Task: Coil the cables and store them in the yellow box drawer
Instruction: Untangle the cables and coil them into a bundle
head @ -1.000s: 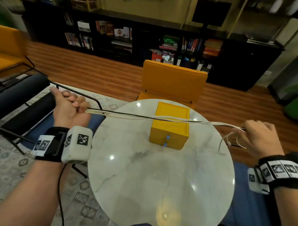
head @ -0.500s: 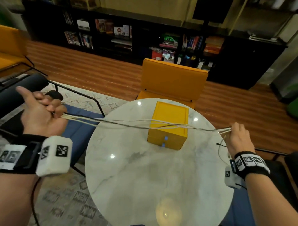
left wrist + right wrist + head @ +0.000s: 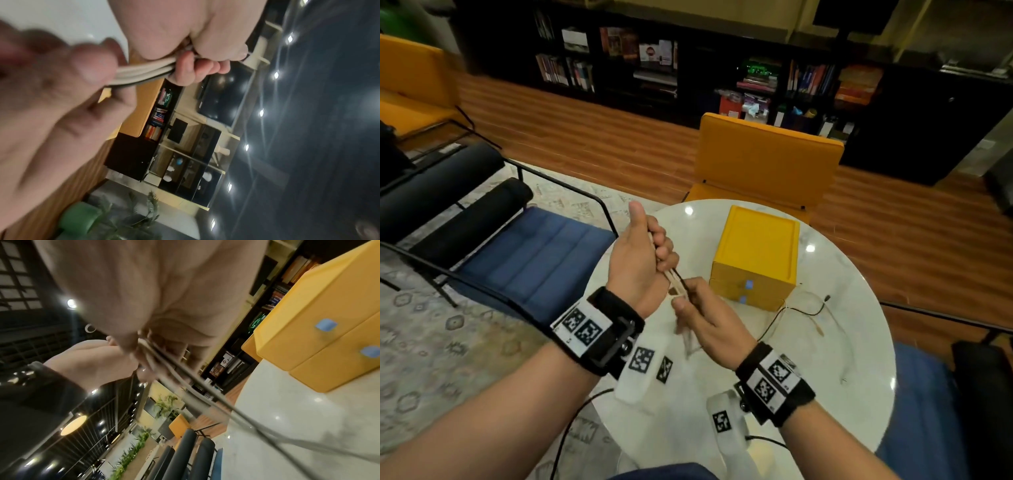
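Note:
A bundle of white and dark cables (image 3: 676, 284) runs between my two hands above the left part of the round marble table (image 3: 859, 394). My left hand (image 3: 659, 251) grips the bundle in a fist, thumb up. Just below it, my right hand (image 3: 683, 301) pinches the same bundle. The left wrist view shows the cables (image 3: 141, 74) passing under curled fingers (image 3: 195, 71). Loose cable ends (image 3: 803, 310) trail on the table beside the yellow box (image 3: 756, 253). Its two drawers with blue knobs (image 3: 325, 325) are closed.
A yellow chair (image 3: 767, 161) stands behind the table. A blue seat with black bolsters (image 3: 534, 260) is at the left, and another blue seat (image 3: 928, 411) at the right. Dark bookshelves (image 3: 654, 51) line the back wall.
My hands were wide apart with the cables stretched over the box. They have come together at the table's left side, and the cables are gathered short between them.

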`<state>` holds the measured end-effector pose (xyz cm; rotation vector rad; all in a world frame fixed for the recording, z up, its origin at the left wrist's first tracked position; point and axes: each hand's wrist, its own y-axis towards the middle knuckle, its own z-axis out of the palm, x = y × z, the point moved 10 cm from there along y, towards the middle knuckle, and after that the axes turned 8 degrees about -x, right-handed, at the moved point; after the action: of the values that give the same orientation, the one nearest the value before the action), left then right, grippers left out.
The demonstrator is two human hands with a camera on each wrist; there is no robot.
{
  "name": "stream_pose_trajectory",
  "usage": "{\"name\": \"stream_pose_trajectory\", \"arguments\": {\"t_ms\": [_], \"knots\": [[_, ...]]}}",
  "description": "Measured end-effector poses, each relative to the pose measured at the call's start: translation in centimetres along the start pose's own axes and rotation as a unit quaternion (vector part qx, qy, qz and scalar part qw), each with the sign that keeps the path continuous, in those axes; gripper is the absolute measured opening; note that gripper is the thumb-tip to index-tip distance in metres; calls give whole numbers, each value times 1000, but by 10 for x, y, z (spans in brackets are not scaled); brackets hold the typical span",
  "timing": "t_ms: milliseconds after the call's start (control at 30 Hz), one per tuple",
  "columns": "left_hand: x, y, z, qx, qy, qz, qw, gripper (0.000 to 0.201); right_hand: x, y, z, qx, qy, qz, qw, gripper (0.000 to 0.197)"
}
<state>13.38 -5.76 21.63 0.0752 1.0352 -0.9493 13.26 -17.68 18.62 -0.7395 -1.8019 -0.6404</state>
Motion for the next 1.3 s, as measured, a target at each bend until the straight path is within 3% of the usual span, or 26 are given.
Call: {"name": "stream_pose_trajectory", "arguments": {"t_ms": [67, 133, 200, 233, 267, 300, 333, 367, 433, 467, 500, 533, 633, 700, 733, 800, 867, 933, 1000, 1100, 1200, 1300], "knots": [[3, 7, -10, -21, -37, -22, 999, 47, -3, -2, -11, -38, 19, -6, 999, 15], [14, 9, -20, -14, -38, -52, 998, 46, 1, -2, -22, -46, -51, -34, 997, 19], [19, 14, -30, 9, 27, -56, 998, 41, 3, -1, -31, -31, -136, -58, 989, 23], [13, 18, -35, 22, 117, -15, 993, 36, 5, -1, -36, -22, -166, -64, 984, 23], [-3, 20, -37, 38, 242, 67, 967, 27, 6, -1, -41, -13, -193, -68, 979, 23], [-20, 18, -30, 71, 366, 171, 912, 21, 8, -1, -45, 0, -220, -75, 973, 24], [-28, 7, -13, 133, 469, 258, 834, 28, 12, -2, -47, 15, -245, -81, 966, 24], [-22, -6, 6, 211, 552, 304, 747, 45, 13, -2, -47, 32, -268, -85, 959, 25], [13, -26, 27, 354, 661, 300, 589, 61, 16, -3, -46, 56, -304, -94, 947, 27], [31, -34, 32, 411, 687, 286, 527, 52, 19, -3, -46, 61, -320, -101, 940, 29], [46, -40, 34, 451, 697, 262, 492, 35, 23, -3, -47, 64, -336, -111, 933, 32], [55, -44, 35, 479, 689, 230, 493, 22, 27, -3, -49, 66, -351, -117, 927, 34], [57, -44, 39, 490, 640, 149, 573, 22, 43, -6, -64, 61, -353, -125, 925, 25], [46, -44, 43, 481, 608, 137, 617, 22, 41, -9, -75, 81, -334, -90, 935, 22], [40, -42, 44, 473, 606, 147, 622, 23, 36, -11, -81, 97, -323, -62, 939, 25], [33, -41, 43, 466, 633, 179, 591, 30, 30, -16, -94, 116, -307, -30, 944, 22], [34, -45, 39, 459, 659, 189, 564, 37, 41, -15, -107, 90, -313, -67, 943, 20], [37, -51, 36, 449, 659, 185, 574, 43, 62, -11, -120, 27, -327, -134, 935, 23], [34, -59, 41, 435, 614, 182, 633, 45, 79, -11, -131, -64, -343, -190, 918, 25], [12, -66, 54, 360, 486, 233, 761, 44, 99, -21, -144, -243, -289, -248, 892, 18], [-3, -68, 60, 251, 350, 275, 860, 38, 94, -31, -143, -392, -147, -197, 887, 14], [5, -62, 62, 169, 263, 226, 923, 32, 78, -29, -124, -428, -62, -123, 893, 15]]}}
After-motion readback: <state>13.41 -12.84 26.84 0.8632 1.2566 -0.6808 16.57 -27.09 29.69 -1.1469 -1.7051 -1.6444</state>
